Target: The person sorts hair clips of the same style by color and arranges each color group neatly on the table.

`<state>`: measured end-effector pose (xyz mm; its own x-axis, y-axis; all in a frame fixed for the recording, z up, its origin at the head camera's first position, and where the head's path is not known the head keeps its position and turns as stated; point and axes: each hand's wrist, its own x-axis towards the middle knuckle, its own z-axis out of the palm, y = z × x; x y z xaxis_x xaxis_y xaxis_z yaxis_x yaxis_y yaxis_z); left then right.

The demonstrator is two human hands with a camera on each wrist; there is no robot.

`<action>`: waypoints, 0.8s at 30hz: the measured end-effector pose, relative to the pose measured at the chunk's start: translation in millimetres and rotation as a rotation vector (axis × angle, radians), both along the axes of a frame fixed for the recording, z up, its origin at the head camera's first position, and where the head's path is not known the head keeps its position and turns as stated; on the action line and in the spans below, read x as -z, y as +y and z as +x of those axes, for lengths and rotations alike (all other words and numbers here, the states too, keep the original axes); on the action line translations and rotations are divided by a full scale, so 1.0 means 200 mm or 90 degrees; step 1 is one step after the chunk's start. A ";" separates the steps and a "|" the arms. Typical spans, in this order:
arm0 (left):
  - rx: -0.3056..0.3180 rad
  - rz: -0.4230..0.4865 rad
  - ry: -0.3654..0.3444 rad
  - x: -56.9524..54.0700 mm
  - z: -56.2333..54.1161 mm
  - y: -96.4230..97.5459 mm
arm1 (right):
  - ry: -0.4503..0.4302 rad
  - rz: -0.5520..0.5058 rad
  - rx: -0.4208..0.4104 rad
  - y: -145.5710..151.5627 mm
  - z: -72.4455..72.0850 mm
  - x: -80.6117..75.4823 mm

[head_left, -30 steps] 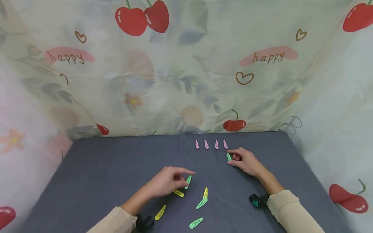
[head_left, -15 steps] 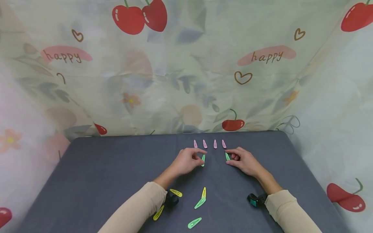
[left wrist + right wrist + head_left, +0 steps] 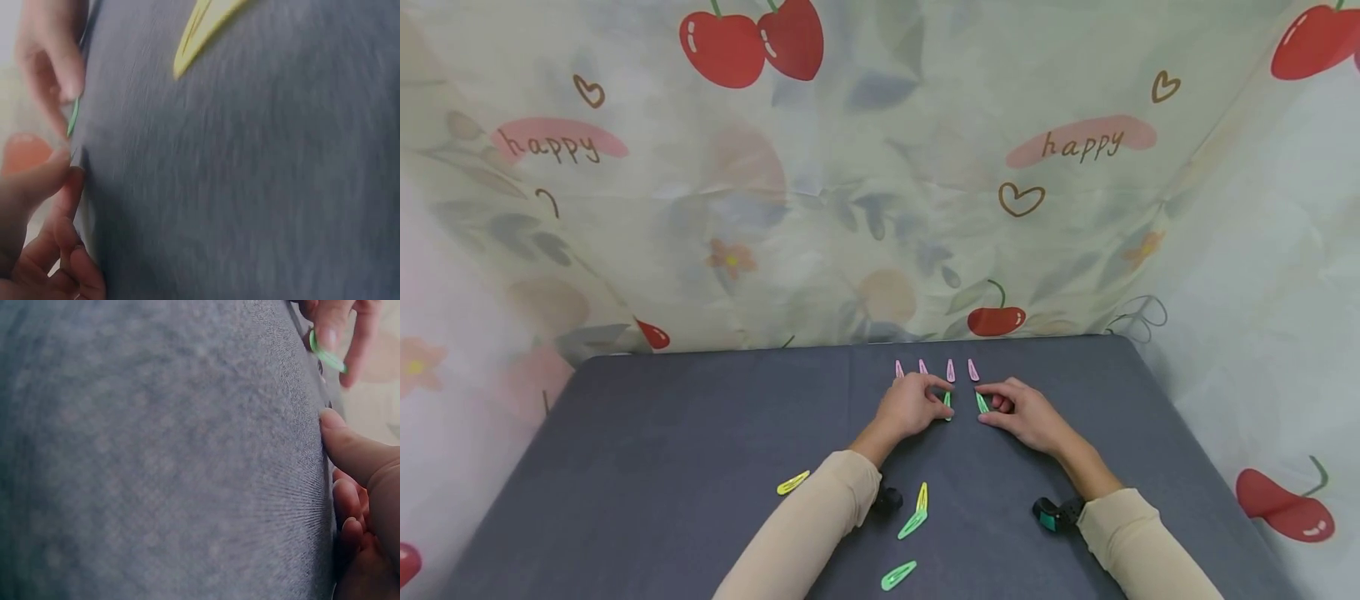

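My left hand (image 3: 912,406) pinches a green snap hair clip (image 3: 947,405) between thumb and forefinger, just in front of a row of several pink hair clips (image 3: 951,371). Close to its right, my right hand (image 3: 1028,417) holds another green hair clip (image 3: 982,403) near the rightmost pink one. The right wrist view shows the left hand's green clip (image 3: 326,352) raised at a tilt between the fingers. In the left wrist view, a green clip (image 3: 74,117) stands at the right hand's fingertips. The left hand partly covers the leftmost pink clips.
Nearer the front, a yellow clip (image 3: 922,496) touches a green clip (image 3: 913,525), and another green clip (image 3: 898,576) lies below them. One yellow clip (image 3: 793,482) is left of the left sleeve (image 3: 812,525). A patterned curtain (image 3: 850,167) hangs behind the grey-covered table (image 3: 700,450).
My left hand has carried its green clip back and right, up to the pink row. The right hand has stayed there. A yellow clip by the left sleeve has shifted; another is out of sight.
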<state>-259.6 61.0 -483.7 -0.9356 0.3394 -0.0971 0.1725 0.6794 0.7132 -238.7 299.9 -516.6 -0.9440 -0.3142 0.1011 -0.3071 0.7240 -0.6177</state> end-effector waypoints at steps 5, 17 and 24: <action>-0.001 -0.025 0.008 0.00 0.02 0.07 | -0.002 0.000 0.004 0.00 0.00 0.00; -0.023 -0.082 0.042 0.02 0.02 0.10 | -0.007 0.004 0.007 0.00 0.01 -0.01; -0.024 -0.090 0.032 0.02 0.02 0.10 | -0.001 0.001 0.006 -0.01 0.01 -0.01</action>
